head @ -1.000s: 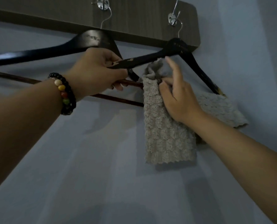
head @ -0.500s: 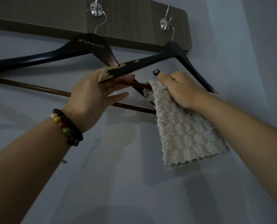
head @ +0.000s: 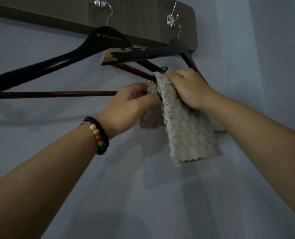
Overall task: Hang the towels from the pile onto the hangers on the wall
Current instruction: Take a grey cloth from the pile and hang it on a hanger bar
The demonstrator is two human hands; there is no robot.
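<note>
Behind both hands' pinching grip, left hand (head: 126,102), right hand (head: 186,87), towel (head: 186,131) hides the hanger bar (head: 134,70).

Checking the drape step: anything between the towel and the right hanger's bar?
Nothing visible. The towel already lies over the right hanger's bar, left hand and right hand both gripping it there.

Dark wood-grain wall board (head: 143,12) at twelve o'clock, two chrome hooks (head: 170,21); pale blue-grey wall (head: 246,49); beaded bracelet (head: 98,135), eight o'clock.
</note>
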